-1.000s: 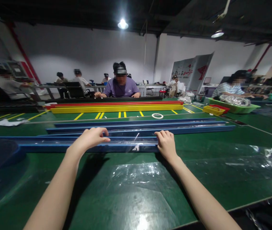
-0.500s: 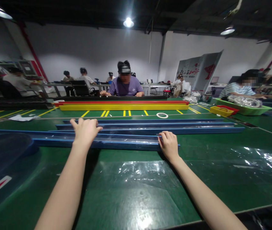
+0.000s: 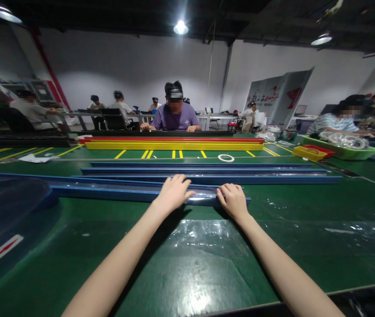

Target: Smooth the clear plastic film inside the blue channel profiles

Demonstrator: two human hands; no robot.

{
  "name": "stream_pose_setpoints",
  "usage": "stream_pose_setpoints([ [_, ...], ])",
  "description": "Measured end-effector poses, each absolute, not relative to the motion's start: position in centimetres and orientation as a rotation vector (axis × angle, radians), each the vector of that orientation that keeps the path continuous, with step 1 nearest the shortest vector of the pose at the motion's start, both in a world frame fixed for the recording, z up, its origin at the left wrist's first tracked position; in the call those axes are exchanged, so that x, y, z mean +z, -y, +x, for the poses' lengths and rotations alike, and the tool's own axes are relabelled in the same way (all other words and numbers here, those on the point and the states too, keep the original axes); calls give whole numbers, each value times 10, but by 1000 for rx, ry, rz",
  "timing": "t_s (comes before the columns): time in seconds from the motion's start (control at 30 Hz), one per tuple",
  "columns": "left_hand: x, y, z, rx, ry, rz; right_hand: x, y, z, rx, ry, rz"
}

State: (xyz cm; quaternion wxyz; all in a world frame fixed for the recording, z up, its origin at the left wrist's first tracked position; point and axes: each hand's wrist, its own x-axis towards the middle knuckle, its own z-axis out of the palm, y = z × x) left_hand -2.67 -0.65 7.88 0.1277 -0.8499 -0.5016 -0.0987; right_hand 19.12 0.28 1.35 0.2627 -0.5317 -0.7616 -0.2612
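Note:
A long blue plastic channel [image 3: 115,193] lies across the green table, running from the left edge to just right of centre. A clear strip [image 3: 205,193] shines inside its trough. My right hand [image 3: 233,200] has its fingers curled over the channel near its right end. A short way to the left, my left hand [image 3: 174,193] rests over the same channel, thumb spread away from the fingers; the fingertips are partly hidden. Behind the hands lie several more blue channels [image 3: 273,179], parallel to each other.
Clear plastic film [image 3: 207,237] covers the table in front of me. A dark blue rounded object [image 3: 9,198] stands at left. Yellow [image 3: 174,145] and red bars lie farther back, near a white ring [image 3: 226,158]. A green tray [image 3: 359,152] sits at right. Co-workers sit beyond.
My left hand has slid right along the blue channel, closer to my right hand. The right hand stays at the channel's right end. The view has shifted slightly.

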Motion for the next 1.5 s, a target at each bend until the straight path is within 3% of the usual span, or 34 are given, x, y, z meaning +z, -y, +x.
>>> stream_pose_setpoints([
  [0.13,42,12,3,-360,1218,-2619,14,-2,191,-660,2066,-1417],
  [0.37,4,9,5,-525,1182,-2466,16,0,189,-652,2028,-1346],
  [0.83,3,13,4,-683,1453,-2310,17,3,189,-711,2082,-1394],
  [1.2,6,14,6,-657,1061,-2481,12,9,176,-646,2269,-1234],
  [1.5,4,16,10,-695,1185,-2390,19,3,206,-731,2307,-1212],
])
